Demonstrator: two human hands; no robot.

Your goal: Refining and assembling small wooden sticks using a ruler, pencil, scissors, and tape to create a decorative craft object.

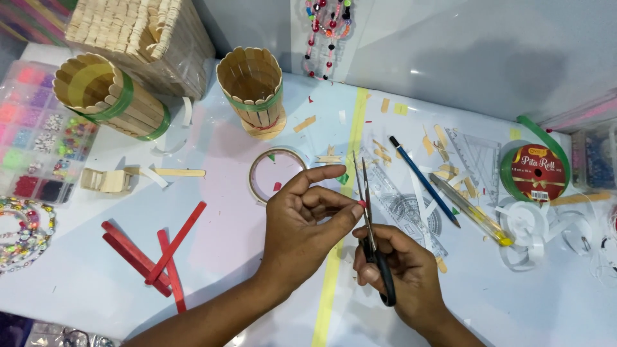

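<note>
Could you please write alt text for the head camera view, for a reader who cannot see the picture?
Over a white craft table, the right hand holds black-handled scissors with blades open around a tiny red piece pinched in the left hand's fingers. Nearby lie red craft sticks, a tape ring and two stick-built cups.

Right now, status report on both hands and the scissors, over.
Left hand pinching a tiny red piece at the blades. Right hand gripping black-handled scissors, blades up, slightly apart. Red sticks lie off left, nothing blocking.
</note>
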